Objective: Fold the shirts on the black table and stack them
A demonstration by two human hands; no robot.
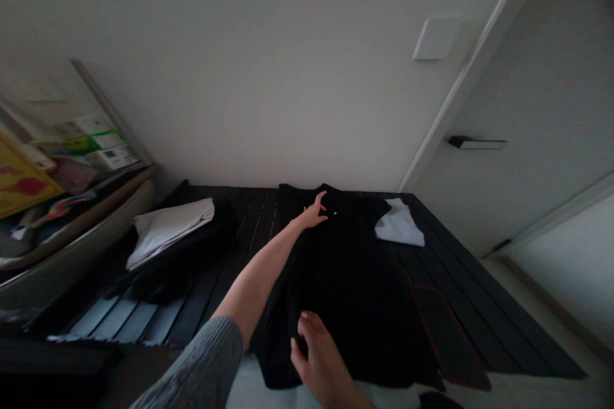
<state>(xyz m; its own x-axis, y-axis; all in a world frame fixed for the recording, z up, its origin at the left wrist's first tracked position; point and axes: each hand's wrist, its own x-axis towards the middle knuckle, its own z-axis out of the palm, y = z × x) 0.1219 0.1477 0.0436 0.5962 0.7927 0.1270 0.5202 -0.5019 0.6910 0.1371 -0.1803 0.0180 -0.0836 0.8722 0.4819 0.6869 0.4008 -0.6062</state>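
Observation:
A black garment [355, 287] lies spread on a dark slatted table [480, 313], with a small pale button [334, 213] near its top. My left hand [313, 212], in a grey knit sleeve [201, 364], rests with spread fingers on the garment's upper part near the button. At the near end, my right hand [317, 353] is curled at the garment's left side. Its fingers touch the black cloth, but I cannot tell if they pinch it.
A folded white cloth [167, 231] lies on a dark pile [192, 268] at the left. A white cloth [400, 223] lies at the far right of the table. A red-edged dark flap [446, 339] hangs over the near right. Papers fill a bin at the left, and a door stands at the right.

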